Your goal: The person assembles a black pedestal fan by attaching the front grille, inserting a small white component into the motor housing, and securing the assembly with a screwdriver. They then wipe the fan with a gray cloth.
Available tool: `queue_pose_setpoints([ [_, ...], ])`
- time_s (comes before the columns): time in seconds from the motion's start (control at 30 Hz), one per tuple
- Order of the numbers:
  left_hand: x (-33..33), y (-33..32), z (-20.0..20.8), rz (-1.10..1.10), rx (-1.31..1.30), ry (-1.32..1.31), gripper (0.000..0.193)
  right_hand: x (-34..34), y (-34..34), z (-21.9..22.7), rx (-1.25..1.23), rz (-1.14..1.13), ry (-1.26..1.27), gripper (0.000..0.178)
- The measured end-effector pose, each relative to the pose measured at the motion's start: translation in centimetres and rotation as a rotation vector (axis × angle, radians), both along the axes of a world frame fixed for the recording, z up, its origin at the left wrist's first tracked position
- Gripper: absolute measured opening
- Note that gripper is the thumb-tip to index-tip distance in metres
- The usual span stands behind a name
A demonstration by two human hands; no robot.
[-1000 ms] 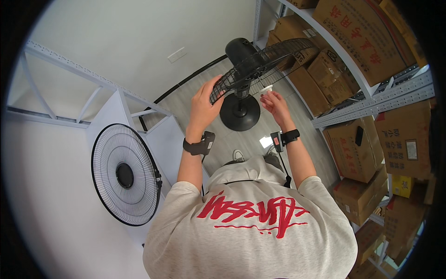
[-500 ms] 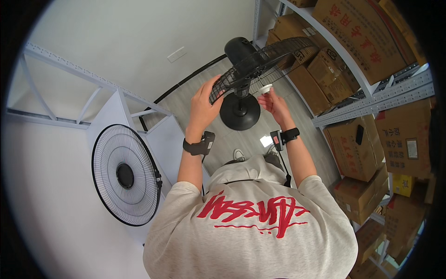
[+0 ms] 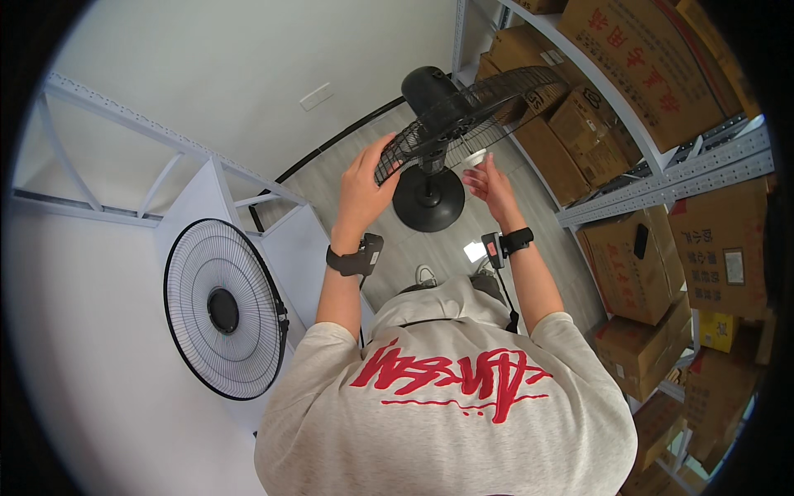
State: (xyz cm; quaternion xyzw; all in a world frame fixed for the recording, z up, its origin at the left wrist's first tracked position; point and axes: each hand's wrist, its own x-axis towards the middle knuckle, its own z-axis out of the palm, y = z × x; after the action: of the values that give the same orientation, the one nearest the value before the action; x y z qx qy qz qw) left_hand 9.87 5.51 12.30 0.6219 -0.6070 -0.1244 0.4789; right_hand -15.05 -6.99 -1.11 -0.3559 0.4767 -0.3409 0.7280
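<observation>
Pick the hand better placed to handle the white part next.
Probably the right hand: it is right at the white part, while the left hand holds the black wire guard by its edge, farther away.

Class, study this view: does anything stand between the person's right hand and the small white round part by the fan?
Nothing visible does: the right hand has thumb and fingers at the white part. The left hand is off left, at the black wire guard.

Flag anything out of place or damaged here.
The round wire grille at left sits apart from the black stand fan, and no blades show in the fan's cage, so it looks incomplete. I see no clear damage.
</observation>
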Motion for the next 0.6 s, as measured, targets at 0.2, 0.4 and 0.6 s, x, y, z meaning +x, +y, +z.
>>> queue_pose_setpoints([
  [0.2,0.0,-0.1,-0.3,0.005,-0.017,0.002,0.045,0.8,0.8,0.0,-0.145,-0.047,0.074,0.062],
  [0.4,-0.2,0.1,0.0,0.002,-0.005,0.007,0.045,0.1,-0.2,-0.5,-0.028,0.051,-0.036,0.063],
  [0.6,-0.1,0.2,0.2,0.009,0.007,-0.016,0.045,0.1,-0.2,0.2,0.006,0.012,-0.032,0.063],
])
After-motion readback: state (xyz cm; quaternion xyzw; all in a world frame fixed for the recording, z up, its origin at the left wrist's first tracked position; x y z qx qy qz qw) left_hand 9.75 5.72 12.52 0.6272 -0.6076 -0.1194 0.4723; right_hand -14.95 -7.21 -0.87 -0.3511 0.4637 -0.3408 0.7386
